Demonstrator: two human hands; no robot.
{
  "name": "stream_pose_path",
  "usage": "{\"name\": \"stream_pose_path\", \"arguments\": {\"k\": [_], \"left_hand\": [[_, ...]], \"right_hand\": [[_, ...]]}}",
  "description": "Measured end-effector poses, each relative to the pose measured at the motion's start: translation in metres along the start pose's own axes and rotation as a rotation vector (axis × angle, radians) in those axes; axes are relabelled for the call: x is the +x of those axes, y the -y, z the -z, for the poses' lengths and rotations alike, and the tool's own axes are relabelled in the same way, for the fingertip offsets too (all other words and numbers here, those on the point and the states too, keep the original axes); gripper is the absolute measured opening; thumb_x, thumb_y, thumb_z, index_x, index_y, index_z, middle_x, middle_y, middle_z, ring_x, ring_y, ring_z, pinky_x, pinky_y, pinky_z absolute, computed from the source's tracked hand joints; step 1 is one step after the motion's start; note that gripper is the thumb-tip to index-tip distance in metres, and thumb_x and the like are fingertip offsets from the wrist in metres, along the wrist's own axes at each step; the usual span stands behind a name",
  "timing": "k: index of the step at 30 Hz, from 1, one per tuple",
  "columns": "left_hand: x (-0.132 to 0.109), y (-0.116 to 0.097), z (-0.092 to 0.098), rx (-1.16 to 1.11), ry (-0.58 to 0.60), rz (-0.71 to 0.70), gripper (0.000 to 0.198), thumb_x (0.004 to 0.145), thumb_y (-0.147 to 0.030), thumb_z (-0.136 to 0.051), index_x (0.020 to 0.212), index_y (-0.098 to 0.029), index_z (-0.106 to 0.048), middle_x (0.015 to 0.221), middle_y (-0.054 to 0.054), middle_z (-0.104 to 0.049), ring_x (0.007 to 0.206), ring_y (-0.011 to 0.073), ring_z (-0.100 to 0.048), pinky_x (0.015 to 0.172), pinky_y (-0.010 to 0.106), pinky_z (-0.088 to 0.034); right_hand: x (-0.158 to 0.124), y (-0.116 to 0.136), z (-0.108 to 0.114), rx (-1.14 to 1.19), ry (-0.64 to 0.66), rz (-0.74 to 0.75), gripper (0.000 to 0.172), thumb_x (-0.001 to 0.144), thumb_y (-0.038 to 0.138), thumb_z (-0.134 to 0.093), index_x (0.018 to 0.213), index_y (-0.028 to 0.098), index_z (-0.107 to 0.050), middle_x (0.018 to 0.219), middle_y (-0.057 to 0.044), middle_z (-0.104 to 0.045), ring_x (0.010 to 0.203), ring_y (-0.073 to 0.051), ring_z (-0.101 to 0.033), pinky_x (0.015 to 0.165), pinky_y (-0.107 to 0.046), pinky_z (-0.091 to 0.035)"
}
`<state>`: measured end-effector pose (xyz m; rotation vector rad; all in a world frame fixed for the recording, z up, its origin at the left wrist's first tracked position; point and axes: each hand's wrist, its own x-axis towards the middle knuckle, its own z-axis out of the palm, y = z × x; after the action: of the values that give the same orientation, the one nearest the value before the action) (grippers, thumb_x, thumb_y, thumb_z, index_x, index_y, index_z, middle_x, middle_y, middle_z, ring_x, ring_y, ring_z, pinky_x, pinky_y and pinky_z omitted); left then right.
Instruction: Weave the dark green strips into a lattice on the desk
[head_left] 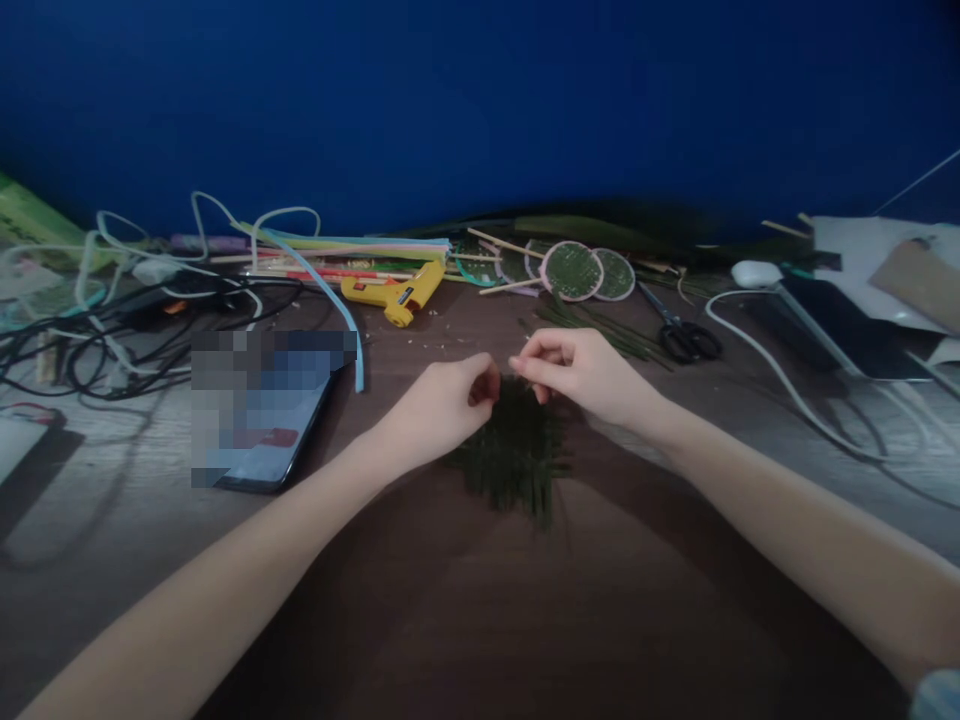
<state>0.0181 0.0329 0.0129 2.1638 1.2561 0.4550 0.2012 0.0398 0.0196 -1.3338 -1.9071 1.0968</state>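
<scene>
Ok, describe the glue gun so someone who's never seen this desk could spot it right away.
Start at the blue wall behind the dark wooden desk, then look along the desk's far edge, left of centre. The yellow plastic glue gun lies on its side before a bundle of long pastel paper strips. It is the only bright yellow, pistol-shaped thing there.

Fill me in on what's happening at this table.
A person works with both hands over a dark green woven mat on the table. The left hand and right hand pinch at its far edge, fingertips nearly meeting. Behind lie finished round woven pieces, a yellow glue gun, scissors and a phone to the left.
</scene>
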Motion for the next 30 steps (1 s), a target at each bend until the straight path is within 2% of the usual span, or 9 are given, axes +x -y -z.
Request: {"name": "stream_pose_path", "arguments": {"k": [5,14,20,26,30], "left_hand": [[0.001,0.002,0.001,-0.063,0.028,0.041,0.01,0.073,-0.013,-0.048,0.08,-0.019,-0.053,0.078,0.0,-0.063,0.072,0.0135,-0.06,0.066,0.026,-0.045],[0.003,0.003,0.0,-0.154,0.049,0.016,0.022,0.068,-0.005,-0.045,0.085,-0.019,-0.048,0.079,0.0,-0.061,0.071,0.0113,-0.059,0.066,0.025,-0.047],[0.003,0.003,0.0,-0.166,0.047,0.023,0.021,0.07,-0.006,-0.045,0.086,-0.019,-0.051,0.08,0.0,-0.063,0.073,0.0116,-0.06,0.068,0.025,-0.048],[0.001,-0.002,0.001,-0.096,0.033,0.037,0.019,0.071,-0.007,-0.046,0.085,-0.018,-0.052,0.082,0.001,-0.064,0.074,0.0125,-0.06,0.069,0.025,-0.047],[0.0,-0.008,-0.002,0.013,0.033,0.031,0.013,0.073,-0.022,-0.057,0.085,-0.019,-0.053,0.078,0.0,-0.062,0.069,0.0141,-0.058,0.061,0.026,-0.042]], "right_hand": [[0.0,-0.002,0.0,-0.074,0.003,0.001,0.029,0.077,0.036,-0.055,0.057,0.016,-0.053,0.044,0.003,-0.051,0.042,-0.007,-0.041,0.046,-0.022,-0.029],[0.001,-0.004,-0.001,-0.172,0.018,-0.035,0.028,0.076,0.032,-0.052,0.054,0.017,-0.05,0.041,0.005,-0.046,0.04,-0.006,-0.039,0.045,-0.022,-0.028],[0.001,-0.003,0.0,-0.18,0.022,-0.046,0.028,0.076,0.032,-0.053,0.053,0.017,-0.051,0.04,0.004,-0.047,0.039,-0.007,-0.04,0.044,-0.022,-0.029],[0.0,-0.004,-0.001,-0.091,0.026,0.004,0.029,0.078,0.035,-0.053,0.056,0.016,-0.053,0.044,0.003,-0.05,0.042,-0.007,-0.043,0.046,-0.022,-0.032],[-0.002,-0.001,-0.003,0.095,0.054,0.117,0.035,0.084,0.042,-0.046,0.065,0.015,-0.058,0.054,0.0,-0.057,0.053,-0.009,-0.051,0.054,-0.023,-0.037]]}}
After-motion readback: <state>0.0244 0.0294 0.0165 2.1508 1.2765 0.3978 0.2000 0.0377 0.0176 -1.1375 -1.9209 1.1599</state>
